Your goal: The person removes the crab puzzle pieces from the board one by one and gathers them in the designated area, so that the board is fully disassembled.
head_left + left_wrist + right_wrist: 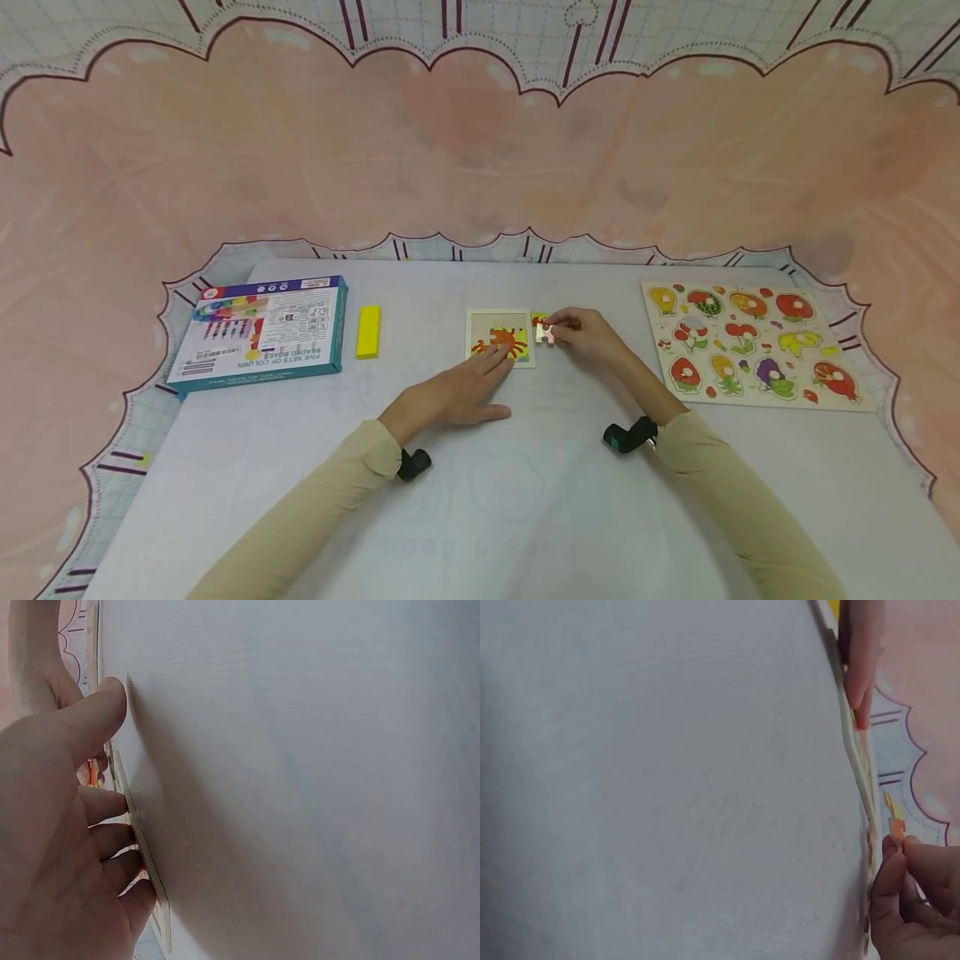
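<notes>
A small square puzzle tray (486,320) with a pale rim lies mid-table, its lower part filled with a red-orange picture on yellow-green. My left hand (453,395) rests its straight fingers on that picture at the tray's front, thumb spread to the side. In the left wrist view, the fingertips of the left hand (52,832) reach over the tray's edge (150,862). Just right of the tray, my right hand (588,333) pinches a jigsaw piece (543,334) between thumb and fingers. The right wrist view shows that piece (897,826) as orange and yellow, above the fingertips.
A flat teal-edged box (262,333) lies at the left, with a yellow block (367,332) beside it. At the right is a board of fruit pictures (750,342). Peach patterned cloth (330,167) rises behind the white tabletop (570,500).
</notes>
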`<state>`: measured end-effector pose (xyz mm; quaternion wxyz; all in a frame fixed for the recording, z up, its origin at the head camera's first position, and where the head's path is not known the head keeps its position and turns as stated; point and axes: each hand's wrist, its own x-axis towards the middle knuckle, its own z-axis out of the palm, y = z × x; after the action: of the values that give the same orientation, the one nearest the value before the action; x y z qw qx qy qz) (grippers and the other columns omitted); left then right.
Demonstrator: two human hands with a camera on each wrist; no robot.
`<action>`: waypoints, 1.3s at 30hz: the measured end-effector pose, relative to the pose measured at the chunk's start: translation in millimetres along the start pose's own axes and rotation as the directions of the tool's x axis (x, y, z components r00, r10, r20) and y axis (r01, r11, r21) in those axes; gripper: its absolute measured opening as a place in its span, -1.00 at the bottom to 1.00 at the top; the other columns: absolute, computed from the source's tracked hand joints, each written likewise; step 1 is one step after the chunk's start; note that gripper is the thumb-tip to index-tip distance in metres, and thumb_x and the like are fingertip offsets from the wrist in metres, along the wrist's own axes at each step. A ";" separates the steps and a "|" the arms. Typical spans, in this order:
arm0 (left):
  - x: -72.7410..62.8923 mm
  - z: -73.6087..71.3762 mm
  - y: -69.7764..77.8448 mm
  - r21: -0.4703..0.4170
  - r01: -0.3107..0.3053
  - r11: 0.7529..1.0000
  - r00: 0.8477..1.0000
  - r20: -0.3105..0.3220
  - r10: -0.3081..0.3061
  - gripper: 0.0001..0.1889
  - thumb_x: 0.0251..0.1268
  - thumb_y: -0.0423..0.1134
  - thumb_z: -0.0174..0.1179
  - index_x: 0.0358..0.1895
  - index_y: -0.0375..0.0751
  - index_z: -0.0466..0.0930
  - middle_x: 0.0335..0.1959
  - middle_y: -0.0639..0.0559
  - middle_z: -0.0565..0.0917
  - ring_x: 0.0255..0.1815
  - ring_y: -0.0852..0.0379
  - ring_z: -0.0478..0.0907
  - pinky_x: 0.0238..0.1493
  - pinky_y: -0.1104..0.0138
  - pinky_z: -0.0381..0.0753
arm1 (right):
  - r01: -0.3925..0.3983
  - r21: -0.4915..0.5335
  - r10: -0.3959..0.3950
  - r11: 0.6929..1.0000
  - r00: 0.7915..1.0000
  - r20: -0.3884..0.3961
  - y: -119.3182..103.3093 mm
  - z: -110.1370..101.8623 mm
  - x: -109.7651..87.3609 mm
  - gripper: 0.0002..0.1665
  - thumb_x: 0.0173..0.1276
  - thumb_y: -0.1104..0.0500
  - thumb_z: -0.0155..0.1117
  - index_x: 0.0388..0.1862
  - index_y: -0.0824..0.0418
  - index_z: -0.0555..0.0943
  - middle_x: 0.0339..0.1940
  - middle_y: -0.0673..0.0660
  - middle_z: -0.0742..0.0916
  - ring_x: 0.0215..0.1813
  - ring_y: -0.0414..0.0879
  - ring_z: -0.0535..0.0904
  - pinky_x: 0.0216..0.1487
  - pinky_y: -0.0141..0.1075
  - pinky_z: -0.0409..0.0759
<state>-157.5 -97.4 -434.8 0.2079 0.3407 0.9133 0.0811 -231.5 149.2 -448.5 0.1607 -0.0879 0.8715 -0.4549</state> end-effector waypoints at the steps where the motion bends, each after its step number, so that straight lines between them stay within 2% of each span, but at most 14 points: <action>1: -0.2 -0.3 0.0 -0.001 0.000 1.000 1.000 0.000 0.000 -0.14 0.41 0.23 -0.02 0.57 -0.18 -0.11 0.63 -0.04 -0.22 0.64 0.01 -0.28 0.61 0.18 -0.08 | 0.002 -0.006 -0.002 1.000 1.000 0.009 0.9 0.2 -0.2 -0.71 0.46 0.20 0.14 0.06 0.29 0.60 0.00 0.24 0.68 -0.09 -0.04 0.54 -0.08 -0.39 0.55; 8: 0.9 1.4 -1.3 0.000 0.002 1.000 1.000 -0.004 -0.002 -0.14 0.40 0.24 -0.02 0.57 -0.16 -0.10 0.63 -0.03 -0.21 0.64 0.02 -0.28 0.60 0.19 -0.07 | 0.041 -0.064 -0.040 0.997 0.999 0.025 2.2 3.7 -0.5 -0.71 0.46 0.19 0.15 0.04 0.32 0.61 -0.04 0.26 0.69 -0.09 -0.03 0.54 -0.08 -0.38 0.52; 18: 1.5 2.5 -2.5 0.007 0.006 1.000 1.000 0.002 -0.006 -0.13 0.40 0.25 -0.04 0.57 -0.15 -0.12 0.63 -0.02 -0.22 0.64 0.03 -0.28 0.61 0.19 -0.08 | 0.029 -0.138 -0.034 0.990 0.999 -0.035 -5.2 13.1 -3.1 -0.75 0.45 0.22 0.14 0.00 0.30 0.63 -0.04 0.24 0.70 -0.07 0.00 0.54 -0.03 -0.29 0.56; 26: 1.6 0.5 -1.8 -0.005 -0.001 1.000 1.000 -0.003 0.001 -0.13 0.39 0.25 -0.01 0.57 -0.15 -0.11 0.63 -0.03 -0.22 0.64 0.02 -0.28 0.60 0.17 -0.05 | 0.053 -0.208 -0.070 0.977 0.995 -0.072 -8.4 18.7 -3.5 -0.77 0.43 0.28 0.12 -0.03 0.33 0.62 -0.05 0.26 0.71 -0.06 0.04 0.57 0.06 -0.14 0.61; 31: 0.5 0.1 -1.0 -0.013 0.005 1.000 1.000 0.006 -0.005 -0.13 0.39 0.24 -0.02 0.57 -0.14 -0.12 0.63 -0.02 -0.23 0.64 0.03 -0.29 0.60 0.18 -0.06 | 0.054 -0.234 -0.075 0.971 0.994 -0.081 -9.9 21.3 -5.1 -0.79 0.42 0.29 0.13 -0.05 0.33 0.61 -0.07 0.25 0.69 -0.08 0.03 0.54 0.04 -0.14 0.59; 39: -1.4 -2.4 -0.2 -0.007 -0.015 1.000 1.000 -0.008 0.015 -0.14 0.40 0.22 -0.01 0.56 -0.19 -0.10 0.62 -0.06 -0.23 0.64 -0.01 -0.27 0.60 0.16 -0.05 | 0.056 -0.276 -0.085 0.959 0.992 -0.092 -11.8 22.6 -6.8 -0.84 0.37 0.27 0.22 -0.21 0.36 0.66 -0.17 0.24 0.58 -0.11 0.01 0.48 -0.08 -0.25 0.49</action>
<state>-157.6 -98.5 -432.2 0.2047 0.3465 0.9113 0.0872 -217.0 127.3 -449.5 0.0853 -0.1167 0.9294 -0.3397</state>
